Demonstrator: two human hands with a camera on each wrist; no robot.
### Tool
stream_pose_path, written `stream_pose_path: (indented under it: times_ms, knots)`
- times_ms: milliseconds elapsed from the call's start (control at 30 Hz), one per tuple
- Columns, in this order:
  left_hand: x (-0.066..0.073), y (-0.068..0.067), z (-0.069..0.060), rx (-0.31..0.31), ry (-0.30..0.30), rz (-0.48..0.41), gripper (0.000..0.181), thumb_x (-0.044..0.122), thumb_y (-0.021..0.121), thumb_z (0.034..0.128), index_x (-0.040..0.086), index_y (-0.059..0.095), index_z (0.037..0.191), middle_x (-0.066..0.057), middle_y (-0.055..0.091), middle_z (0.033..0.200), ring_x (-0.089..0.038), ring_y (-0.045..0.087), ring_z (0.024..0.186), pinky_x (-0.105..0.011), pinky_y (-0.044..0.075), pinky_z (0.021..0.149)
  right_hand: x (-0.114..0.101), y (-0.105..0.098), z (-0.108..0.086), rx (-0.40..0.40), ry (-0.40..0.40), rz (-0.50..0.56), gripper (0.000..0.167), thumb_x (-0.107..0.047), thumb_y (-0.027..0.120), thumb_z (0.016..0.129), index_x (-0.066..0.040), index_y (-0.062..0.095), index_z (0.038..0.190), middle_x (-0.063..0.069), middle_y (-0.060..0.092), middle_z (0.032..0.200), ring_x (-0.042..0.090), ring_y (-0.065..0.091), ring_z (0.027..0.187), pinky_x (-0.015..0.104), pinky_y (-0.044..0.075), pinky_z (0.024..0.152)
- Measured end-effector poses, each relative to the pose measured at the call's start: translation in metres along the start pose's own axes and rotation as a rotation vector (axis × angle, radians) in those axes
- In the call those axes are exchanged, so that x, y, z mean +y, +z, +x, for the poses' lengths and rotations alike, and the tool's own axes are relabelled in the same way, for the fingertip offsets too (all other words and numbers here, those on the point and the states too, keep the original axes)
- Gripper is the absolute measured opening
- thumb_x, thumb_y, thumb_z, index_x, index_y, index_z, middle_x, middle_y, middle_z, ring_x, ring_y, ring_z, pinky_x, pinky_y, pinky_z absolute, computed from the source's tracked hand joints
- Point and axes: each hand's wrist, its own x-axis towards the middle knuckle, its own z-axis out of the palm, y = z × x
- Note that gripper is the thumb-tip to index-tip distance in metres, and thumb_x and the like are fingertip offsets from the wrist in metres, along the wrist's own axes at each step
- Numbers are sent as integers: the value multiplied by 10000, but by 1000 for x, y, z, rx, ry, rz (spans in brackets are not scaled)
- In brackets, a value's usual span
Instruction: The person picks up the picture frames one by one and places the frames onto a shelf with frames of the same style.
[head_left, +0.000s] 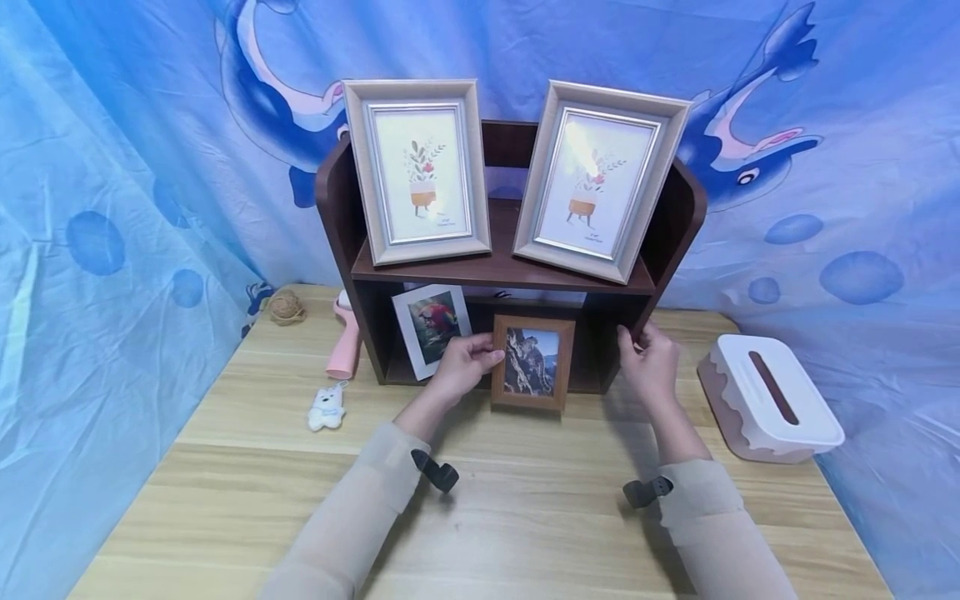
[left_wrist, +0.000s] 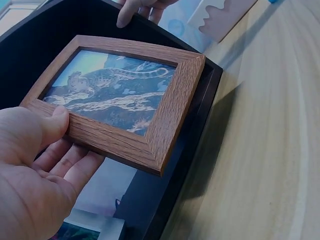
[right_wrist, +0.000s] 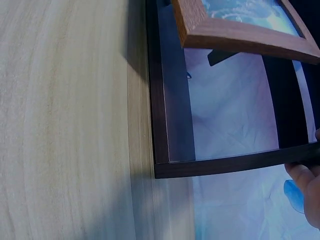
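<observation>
My left hand [head_left: 467,364] pinches the left edge of a brown wooden picture frame [head_left: 534,322], thumb on the front and fingers behind. The frame shows a spotted cat on rocks and stands upright at the front of the lower level of a dark brown shelf [head_left: 487,268]. In the left wrist view, the same picture frame [left_wrist: 172,110] is tilted in front of the shelf. My right hand [head_left: 651,364] grips the front edge of the shelf's right side panel. Only part of that hand [right_wrist: 307,187] shows in the right wrist view.
Two large beige picture frames, one left [head_left: 358,167] and one right [head_left: 532,192], lean on the upper level. A white parrot picture frame [head_left: 408,333] stands lower left. A tissue box [head_left: 810,408] sits right; a pink-handled roller [head_left: 345,346], bear charm [head_left: 327,408] and twine ball [head_left: 285,308] lie left.
</observation>
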Motion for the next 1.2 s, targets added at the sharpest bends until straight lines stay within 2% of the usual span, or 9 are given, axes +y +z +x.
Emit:
stream_pose_path:
  times_ms: [200,267,367,433,500,633,767,1000,1200]
  knots:
    - [-5,4,13,2,13,4,238,16,697,934,-85,694,1149,-128,739,974,-103,681,879,-257,599,790,1,0,-1,2,13,-3,81,22,687,884,81,680,829,246,735,818,-47,603,680,-10,457,631]
    - [-6,5,18,6,23,19,194,22,699,933,-77,706,1099,-95,733,929,-76,653,829,-222,568,727,0,0,-1,-2,12,-1,76,27,687,886,85,679,839,254,733,823,47,651,677,-12,458,639]
    - [-8,7,23,15,26,43,170,37,699,937,-67,710,1072,-77,722,921,-75,624,808,-206,525,697,-2,0,-1,-8,7,4,79,34,681,884,98,671,839,262,731,830,264,717,717,-20,443,634]
    - [-8,9,26,23,12,59,198,46,701,940,-65,708,1103,-106,725,973,-111,632,846,-227,533,733,-3,0,-1,-15,12,12,80,36,677,887,103,671,846,274,728,845,375,726,761,-26,432,630]
    - [-8,11,29,33,0,77,246,58,705,940,-60,701,1156,-141,725,1049,-165,651,922,-279,559,818,-4,0,-1,-20,24,16,80,34,673,890,104,674,852,278,727,861,423,726,803,-28,424,626]
    - [-11,15,35,53,12,95,329,61,703,940,-59,672,1244,-200,710,1168,-284,657,1081,-401,545,976,-4,1,-2,-26,50,23,78,28,672,898,101,684,875,284,726,883,431,726,841,-24,432,629]
    - [-16,20,46,53,7,64,394,69,679,962,-48,615,1334,-213,674,1260,-315,612,1210,-414,508,1049,-3,1,-3,-22,42,31,74,33,668,900,103,687,889,284,726,888,429,728,828,-14,448,643]
    - [-17,25,66,68,-54,-11,434,85,653,988,-49,558,1390,-218,623,1343,-316,579,1263,-403,488,1076,-2,3,-2,-23,19,52,79,49,653,903,124,680,907,291,724,881,414,721,768,-7,467,661]
    - [-23,29,90,70,-57,-17,436,90,648,994,-29,552,1403,-208,626,1341,-308,570,1278,-387,492,1074,0,4,0,-11,24,64,77,52,657,905,125,681,910,290,724,880,420,721,769,-1,476,672]
